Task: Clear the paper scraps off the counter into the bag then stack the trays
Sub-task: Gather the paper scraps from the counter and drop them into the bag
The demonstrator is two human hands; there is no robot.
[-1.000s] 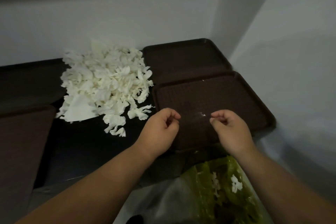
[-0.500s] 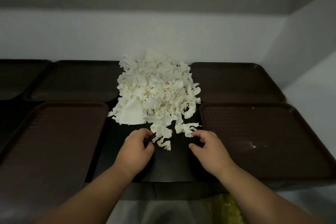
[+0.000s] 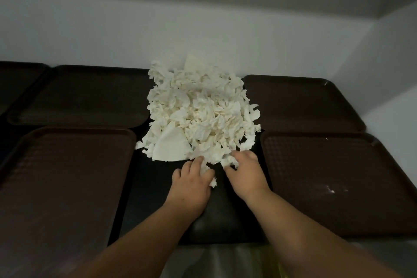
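Note:
A heap of white paper scraps (image 3: pixel 200 115) lies on the dark counter (image 3: pixel 221 214) between brown trays. My left hand (image 3: pixel 191 185) grips scraps at the heap's near edge, its fingers curled into them. Just to the right, my right hand (image 3: pixel 246 176) curls its fingers round scraps at the near right edge. Brown trays lie at near left (image 3: pixel 58 187), far left (image 3: pixel 83 95), near right (image 3: pixel 338 185) and far right (image 3: pixel 300 101). A sliver of the green bag (image 3: pixel 277 262) shows below the counter's front edge.
Another dark tray (image 3: pixel 15 81) sits at the far left edge of view. A white wall (image 3: pixel 203 36) runs behind the counter and turns forward at the right corner (image 3: pixel 388 70). A few white specks lie on the near right tray.
Both hands have gone forward from the counter's near part into the heap's near edge and closed on scraps. The view has shifted from the right trays to the heap.

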